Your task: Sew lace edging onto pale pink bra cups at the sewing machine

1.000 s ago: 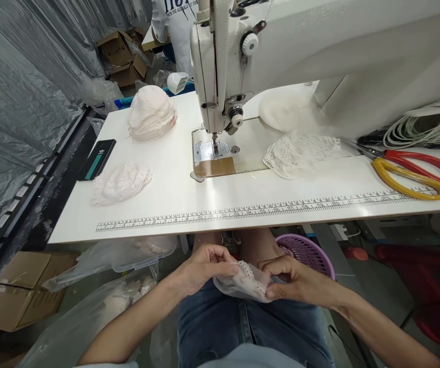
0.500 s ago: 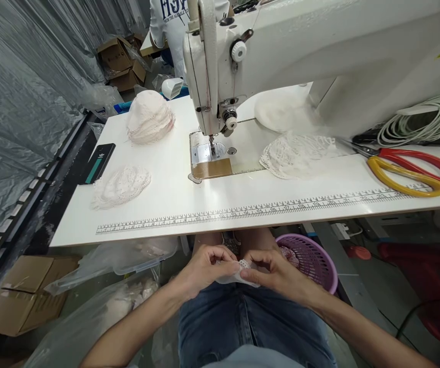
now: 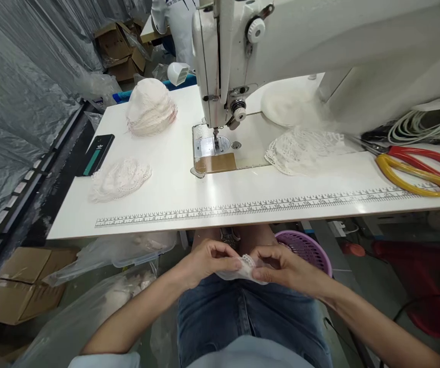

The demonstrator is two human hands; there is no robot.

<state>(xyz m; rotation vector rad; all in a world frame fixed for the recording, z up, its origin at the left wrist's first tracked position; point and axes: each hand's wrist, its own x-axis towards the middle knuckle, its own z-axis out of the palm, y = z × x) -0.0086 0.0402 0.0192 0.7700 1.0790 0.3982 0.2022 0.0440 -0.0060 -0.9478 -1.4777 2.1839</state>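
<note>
Over my lap, below the table's front edge, a small piece of white lace fabric [image 3: 247, 261] is stretched between both hands. My left hand [image 3: 215, 261] pinches its left part between thumb and fingers. On the other side my right hand [image 3: 276, 266] grips it the same way, with part of the cloth hidden behind the fingers. In front stands a white sewing machine [image 3: 217, 102], its needle and presser foot over the metal plate. White lace pieces [image 3: 300, 151] lie to the right of the plate, and another lace pile [image 3: 122, 179] rests at the left.
A stack of pale fabric cups [image 3: 151, 108] and a dark phone-like box [image 3: 97, 155] are at the table's left. Red-and-yellow scissors [image 3: 415, 171] lie right, near coiled cord [image 3: 431, 120]. A purple basket [image 3: 308, 250] stands below. A person [image 3: 179, 33] is beyond the machine.
My view has tilted and shifted slightly, so the table sits a little higher in the picture. Both hands keep hold of the lace fabric, and more of its lace edge shows between them.
</note>
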